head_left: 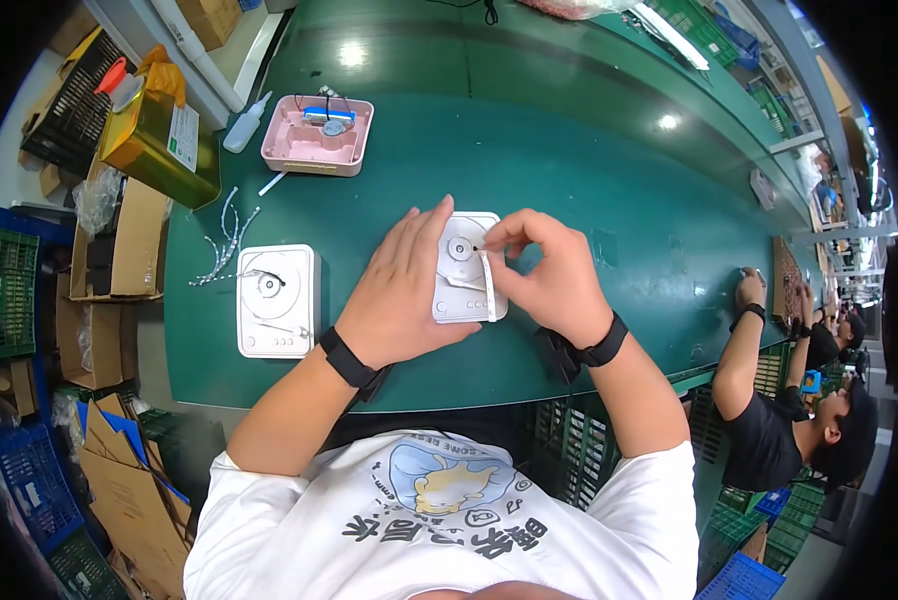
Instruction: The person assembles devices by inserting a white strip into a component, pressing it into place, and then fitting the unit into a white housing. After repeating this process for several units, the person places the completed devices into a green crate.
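Observation:
A small white box shaped like a record player [460, 303], with a round disc and small buttons on top, lies on the green table before me. My left hand [397, 285] steadies its left side, fingers stretched along it and thumb at its near edge. My right hand [554, 275] pinches at the upper end of a narrow white strip [489, 288] that runs down the box's right side; the fingertips partly hide this spot. To the left lies a second white record-player-shaped box [279, 310], with a thin twisted cord [231, 250] reaching its disc.
Behind are an open pink casing [314, 158] with wires and a blue part inside, and a squeeze bottle [248, 122]. A yellow metal can [164, 140] stands at the far left, near cardboard boxes [134, 240]. At right, a co-worker [789, 430] sits along the table [609, 180].

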Motion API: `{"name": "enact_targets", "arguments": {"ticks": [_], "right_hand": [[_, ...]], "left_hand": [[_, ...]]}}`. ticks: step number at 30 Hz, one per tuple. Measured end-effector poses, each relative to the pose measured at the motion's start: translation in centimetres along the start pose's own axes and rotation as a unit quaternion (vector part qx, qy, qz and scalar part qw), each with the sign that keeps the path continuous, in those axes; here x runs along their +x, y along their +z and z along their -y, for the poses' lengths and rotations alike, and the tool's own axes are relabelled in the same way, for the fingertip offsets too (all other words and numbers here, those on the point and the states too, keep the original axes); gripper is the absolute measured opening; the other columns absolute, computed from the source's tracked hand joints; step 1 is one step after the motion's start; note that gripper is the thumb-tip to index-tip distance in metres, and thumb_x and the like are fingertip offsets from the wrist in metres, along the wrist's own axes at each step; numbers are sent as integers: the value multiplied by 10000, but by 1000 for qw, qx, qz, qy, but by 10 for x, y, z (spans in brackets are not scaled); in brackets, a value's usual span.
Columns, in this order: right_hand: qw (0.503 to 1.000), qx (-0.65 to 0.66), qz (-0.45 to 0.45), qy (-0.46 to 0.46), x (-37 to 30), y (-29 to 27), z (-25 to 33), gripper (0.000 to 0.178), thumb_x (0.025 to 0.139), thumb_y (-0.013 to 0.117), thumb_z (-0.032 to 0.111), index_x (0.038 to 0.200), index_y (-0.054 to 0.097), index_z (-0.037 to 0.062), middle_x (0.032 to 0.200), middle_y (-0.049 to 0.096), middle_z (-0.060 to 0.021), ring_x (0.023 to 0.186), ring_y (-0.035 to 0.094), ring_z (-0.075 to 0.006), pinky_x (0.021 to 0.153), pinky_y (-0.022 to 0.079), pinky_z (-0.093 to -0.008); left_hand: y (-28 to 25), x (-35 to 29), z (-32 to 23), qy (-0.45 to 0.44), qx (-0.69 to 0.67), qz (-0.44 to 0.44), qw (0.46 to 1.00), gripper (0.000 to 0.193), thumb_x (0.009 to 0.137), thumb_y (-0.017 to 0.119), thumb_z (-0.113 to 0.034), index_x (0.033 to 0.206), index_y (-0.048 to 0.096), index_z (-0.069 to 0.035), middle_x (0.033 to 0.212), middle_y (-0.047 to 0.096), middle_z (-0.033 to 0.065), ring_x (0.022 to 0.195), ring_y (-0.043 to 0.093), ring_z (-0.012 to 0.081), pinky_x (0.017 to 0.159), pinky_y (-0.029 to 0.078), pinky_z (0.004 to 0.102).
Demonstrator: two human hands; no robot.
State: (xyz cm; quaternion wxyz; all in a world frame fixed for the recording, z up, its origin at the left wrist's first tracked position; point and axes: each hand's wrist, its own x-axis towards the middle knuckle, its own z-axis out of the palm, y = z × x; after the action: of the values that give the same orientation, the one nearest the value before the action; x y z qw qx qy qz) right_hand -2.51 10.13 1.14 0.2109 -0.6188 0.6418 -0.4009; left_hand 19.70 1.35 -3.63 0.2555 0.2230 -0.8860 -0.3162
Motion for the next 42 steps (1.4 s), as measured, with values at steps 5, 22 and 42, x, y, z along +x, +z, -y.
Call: {"name": "enact_targets", "arguments": {"ticks": [5,22,42], "right_hand": [[999,-26,21,-35,1,-2,5,235,870,876,9,1087,794,50,979,796,-64,855,739,-198,828,617,-347],[997,-25,16,73,5,9,1,138,899,880,56,1014,804,63,953,797,-65,796,705,-171,755,596,-326],[999,-32,-13,1,-1,3,2,118,919,872,51,1012,800,51,914,784,-56,773,699,-160,721,578,-319]], "left_hand": [[0,-2,2,21,1,-5,1000,1403,684,1070,-281,1782,242,3,1667,498,287,1561,484,547,1326,409,599],[-2,1,1,12,5,2,1000,1394,697,1057,-307,1786,241,-5,1672,491,292,1559,488,531,1346,394,582],[-3,1,2,16,7,15,1000,1397,718,1054,-326,1787,217,4,1695,470,304,1579,463,554,1338,396,592]]}}
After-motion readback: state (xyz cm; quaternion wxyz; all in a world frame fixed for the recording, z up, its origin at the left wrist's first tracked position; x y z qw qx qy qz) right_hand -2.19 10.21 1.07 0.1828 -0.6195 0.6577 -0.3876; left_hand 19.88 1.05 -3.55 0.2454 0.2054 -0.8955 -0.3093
